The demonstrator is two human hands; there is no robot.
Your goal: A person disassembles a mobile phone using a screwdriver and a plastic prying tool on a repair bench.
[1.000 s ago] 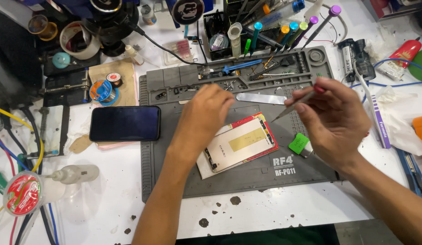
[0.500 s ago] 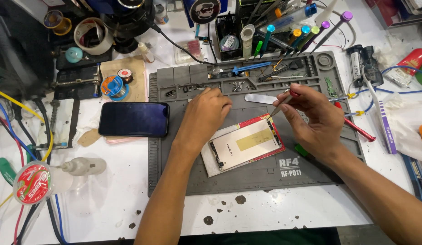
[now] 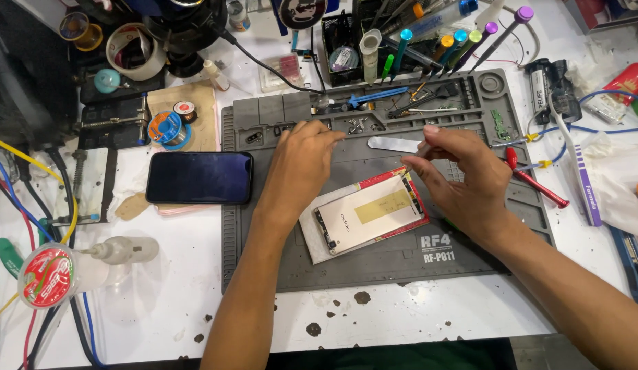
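Left hand (image 3: 302, 161) lies palm-down, fingers loosely curled and holding nothing, on the grey work mat (image 3: 401, 264), fingertips at the mat's parts tray. Right hand (image 3: 463, 181) has thumb and fingers pinched together on what looks like a thin tool; its tip is too small to make out. Between the two hands lies the opened phone (image 3: 370, 216), back up, gold plate in a red-edged frame. It looks light, stiff, slick and fragile: better taken by the long edges. Left of the left hand, a dark phone (image 3: 199, 177) rests on the counter (image 3: 161, 301).
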